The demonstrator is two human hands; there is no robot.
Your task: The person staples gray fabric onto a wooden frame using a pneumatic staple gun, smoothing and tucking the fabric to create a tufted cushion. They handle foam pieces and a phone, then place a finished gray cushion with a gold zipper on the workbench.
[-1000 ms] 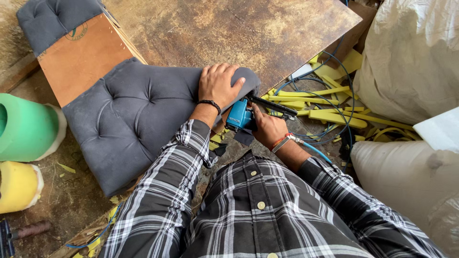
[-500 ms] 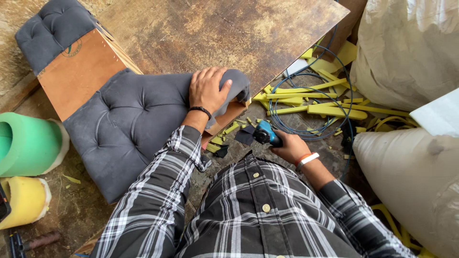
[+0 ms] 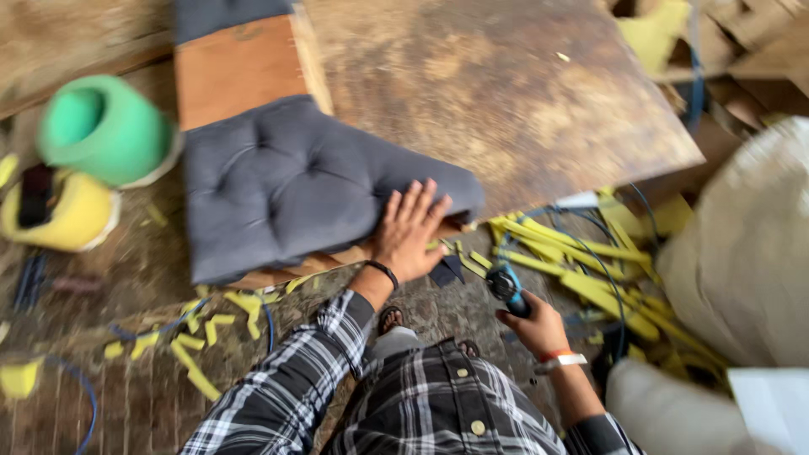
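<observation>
Whole view motion-blurred; blue tool (image 3: pixel 506 287) part-hidden in right hand (image 3: pixel 533 324); cushion (image 3: pixel 286 181) cut off at top edge.

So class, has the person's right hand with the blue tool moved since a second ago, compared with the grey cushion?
Yes. The right hand with the blue tool has pulled away from the edge of the grey cushion, back toward the person's body, over the yellow scraps.

Your right hand (image 3: pixel 533 327) has drawn the blue power tool (image 3: pixel 507 288) away from the grey tufted cushion (image 3: pixel 286 181). It now sits near your waist.
</observation>
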